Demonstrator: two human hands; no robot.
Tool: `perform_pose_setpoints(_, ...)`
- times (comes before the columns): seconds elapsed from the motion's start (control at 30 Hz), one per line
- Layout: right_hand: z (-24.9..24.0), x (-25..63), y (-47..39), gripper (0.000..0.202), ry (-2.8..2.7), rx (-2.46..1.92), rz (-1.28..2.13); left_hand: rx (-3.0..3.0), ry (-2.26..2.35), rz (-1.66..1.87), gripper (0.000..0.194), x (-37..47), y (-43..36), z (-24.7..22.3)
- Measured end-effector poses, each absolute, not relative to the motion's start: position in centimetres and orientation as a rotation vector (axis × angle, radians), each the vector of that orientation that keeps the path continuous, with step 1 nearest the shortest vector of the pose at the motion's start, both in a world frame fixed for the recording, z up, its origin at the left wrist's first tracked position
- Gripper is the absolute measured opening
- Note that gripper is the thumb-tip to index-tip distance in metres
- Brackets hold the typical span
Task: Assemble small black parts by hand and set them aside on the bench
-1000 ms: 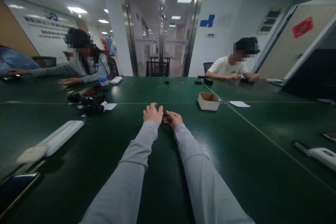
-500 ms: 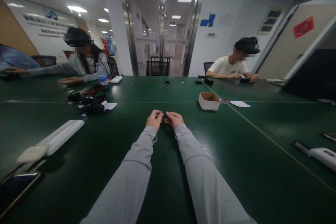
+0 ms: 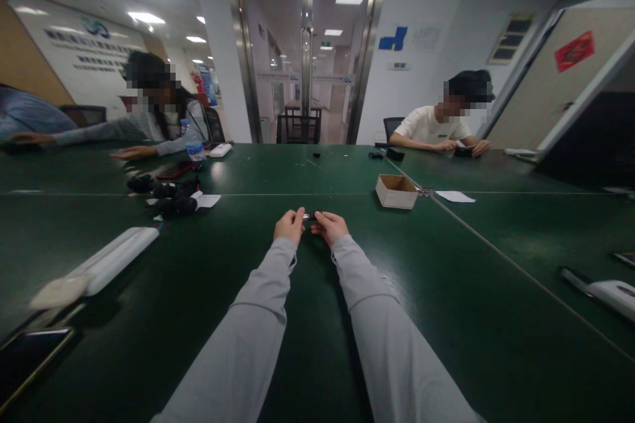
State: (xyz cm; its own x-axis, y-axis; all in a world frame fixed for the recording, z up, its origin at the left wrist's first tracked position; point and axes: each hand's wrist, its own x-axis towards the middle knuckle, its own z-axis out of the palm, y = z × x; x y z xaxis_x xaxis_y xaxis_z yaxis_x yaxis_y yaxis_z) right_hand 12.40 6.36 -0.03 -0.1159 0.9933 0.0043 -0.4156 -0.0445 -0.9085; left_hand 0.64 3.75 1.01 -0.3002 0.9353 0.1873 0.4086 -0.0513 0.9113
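A small dark object with a silver end [image 3: 309, 216] is held between my two hands above the green table [image 3: 317, 304]. It looks like a USB stick, but it is too small to be sure. My left hand [image 3: 288, 225] has its thumb and fingers closed at the silver end, on the left. At the dark end, my right hand [image 3: 332, 227] pinches with thumb and forefinger, its other fingers curled below. The fingers hide part of the object.
An open cardboard box [image 3: 396, 192] stands to the right, beyond my hands, with a white paper [image 3: 455, 196] beside it. To the left lie black items [image 3: 171, 197], a long white case [image 3: 119, 258] and a phone [image 3: 34, 357]. People sit across the table.
The silver end now shows between my hands, where mostly dark was visible before. My left thumb has straightened upward, and the left hand has shifted slightly left.
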Motion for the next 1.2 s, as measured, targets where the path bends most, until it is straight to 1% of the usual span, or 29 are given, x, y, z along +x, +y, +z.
perform_pose_setpoints(0.3,0.0,12.4,6.3,0.016,-0.965,-0.827,1.490,1.446,1.745,1.308,0.040,0.6,3.5,1.4)
perform_pose_setpoints(0.6,0.2,12.4,6.1,0.026,-0.995,-0.810,1.505,1.482,1.743,1.287,0.042,0.4,3.6,1.2)
perform_pose_setpoints(0.83,0.5,12.3,6.0,0.020,-0.954,-0.831,1.523,1.468,1.790,1.281,0.042,0.5,3.8,1.1)
perform_pose_setpoints(1.2,0.3,12.3,6.1,0.015,-0.990,-0.825,1.525,1.481,1.867,1.225,0.049,0.6,3.0,2.1)
